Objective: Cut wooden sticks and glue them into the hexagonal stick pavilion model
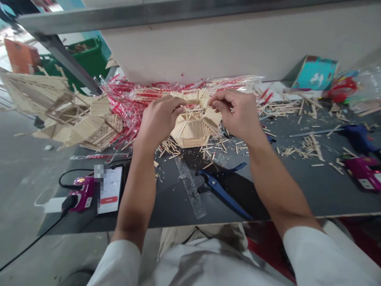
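A small model of glued wooden sticks (192, 131), with slanting panels and an open frame at its top, stands on the dark tabletop between my hands. My left hand (160, 117) is at its upper left, fingers curled and pressed together by the top frame; what they grip is hidden. On the upper right, my right hand (238, 113) has thumb and forefinger in a pinch close to the frame. Anything in that pinch is too small to make out. Cut stick pieces (169, 147) lie around the model's base.
Nearer me lie a clear ruler (190, 186) and blue-handled cutters (224, 192). A phone (111, 188) and purple power adapter (81, 192) sit left, a blue glue gun (358, 137) right. A larger stick model (74, 119) stands left; red-and-clear wrappers (127, 103) pile behind.
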### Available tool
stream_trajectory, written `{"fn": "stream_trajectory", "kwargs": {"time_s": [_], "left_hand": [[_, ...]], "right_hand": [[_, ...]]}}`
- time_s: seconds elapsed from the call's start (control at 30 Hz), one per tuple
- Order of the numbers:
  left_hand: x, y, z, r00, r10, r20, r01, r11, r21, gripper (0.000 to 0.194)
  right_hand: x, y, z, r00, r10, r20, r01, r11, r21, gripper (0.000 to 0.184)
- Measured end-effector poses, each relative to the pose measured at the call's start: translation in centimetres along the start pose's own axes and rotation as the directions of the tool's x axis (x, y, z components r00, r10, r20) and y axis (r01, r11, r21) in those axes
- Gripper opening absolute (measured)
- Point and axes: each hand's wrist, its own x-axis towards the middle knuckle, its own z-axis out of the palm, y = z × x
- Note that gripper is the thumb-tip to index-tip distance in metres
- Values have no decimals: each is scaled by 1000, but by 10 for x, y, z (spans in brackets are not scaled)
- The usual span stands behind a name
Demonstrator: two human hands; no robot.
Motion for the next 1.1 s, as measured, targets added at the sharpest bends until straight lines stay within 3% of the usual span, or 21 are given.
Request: {"fn": "stream_trajectory", "kwargs": {"time_s": [0.13, 0.33, 0.57, 0.77, 0.97, 1.1], "left_hand": [[1, 3, 11, 1000, -20, 23, 20, 1000, -7, 23], [4, 0, 15, 999, -22, -29, 21, 999, -26, 11], [4, 0, 16, 992, -124, 10, 124, 992, 14, 14], [3, -3, 14, 995, -66, -71, 63, 997, -40, 14], [0, -2, 2, 999, 9, 53, -6, 999, -52, 24], [0, -2, 2, 997, 4, 81, -3, 1000, -3, 26]], "right_hand": [[-2, -5, -3, 1000, -18, 19, 19, 1000, -9, 16], [-3, -12, -5, 998, -42, 42, 40, 998, 54, 6], [-3, -9, -3, 997, -46, 61, 47, 999, -9, 7], [0, -4, -8, 998, -46, 52, 48, 998, -50, 18], [2, -8, -14, 995, -24, 101, 33, 996, -84, 29], [2, -9, -15, 993, -1, 115, 9, 997, -70, 18]]}}
